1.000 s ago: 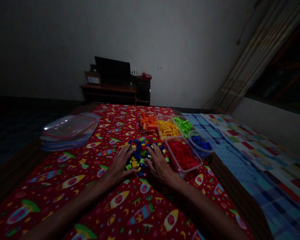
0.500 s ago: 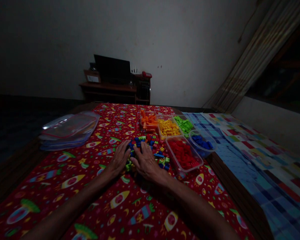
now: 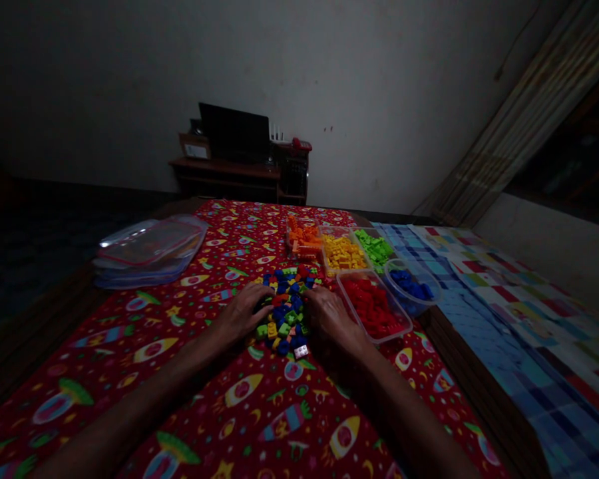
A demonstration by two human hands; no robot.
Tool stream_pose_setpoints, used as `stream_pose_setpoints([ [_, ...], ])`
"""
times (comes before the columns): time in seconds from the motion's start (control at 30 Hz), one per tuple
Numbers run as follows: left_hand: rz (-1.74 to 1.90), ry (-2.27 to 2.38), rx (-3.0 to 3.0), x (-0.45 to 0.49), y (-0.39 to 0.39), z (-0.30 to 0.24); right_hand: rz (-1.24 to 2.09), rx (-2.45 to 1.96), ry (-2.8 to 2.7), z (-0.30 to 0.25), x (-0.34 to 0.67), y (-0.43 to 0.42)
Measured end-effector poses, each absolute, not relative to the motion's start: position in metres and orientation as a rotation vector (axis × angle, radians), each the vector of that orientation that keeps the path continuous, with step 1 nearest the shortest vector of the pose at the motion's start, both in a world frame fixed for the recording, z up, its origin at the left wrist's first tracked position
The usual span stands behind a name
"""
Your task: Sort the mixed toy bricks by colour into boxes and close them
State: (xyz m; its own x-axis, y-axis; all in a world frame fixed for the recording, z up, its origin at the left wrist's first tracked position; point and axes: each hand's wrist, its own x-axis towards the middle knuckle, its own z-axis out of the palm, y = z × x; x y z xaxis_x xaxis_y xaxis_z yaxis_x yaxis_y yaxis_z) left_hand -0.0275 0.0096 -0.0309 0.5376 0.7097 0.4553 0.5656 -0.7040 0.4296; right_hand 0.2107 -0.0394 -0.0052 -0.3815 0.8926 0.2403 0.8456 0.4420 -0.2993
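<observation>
A mixed pile of toy building bricks, in blue, green, yellow, orange and red, lies between my two hands on the red patterned cloth. My left hand cups its left side, fingers curved and thumb apart, with nothing seen in its grasp. Along the right side rests my right hand, fingers bent down against the bricks, the fingertips partly hidden. A pale brick sits at the pile's near edge.
Right of the pile stand clear tubs of sorted bricks: orange, yellow, green, red and blue. Stacked clear lids lie at the left. A bed with checked covers adjoins the table's right side.
My hands have moved apart from over the pile to its two sides, the right one shifting right. The bricks now sit in a narrower heap, with more of them visible. The view has shifted slightly.
</observation>
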Motion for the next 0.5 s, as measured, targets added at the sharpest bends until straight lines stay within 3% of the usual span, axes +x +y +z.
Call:
stream_pose_setpoints([
  [0.2, 0.981, 1.038, 2.655, -0.030, 0.010, -0.017, 0.093, -1.399, -2.313, -0.014, 0.218, -0.034],
  [0.5, 0.635, 0.897, 2.832, -0.018, 0.006, -0.021, 0.142, -1.343, -2.378, -0.012, 0.199, -0.031],
])
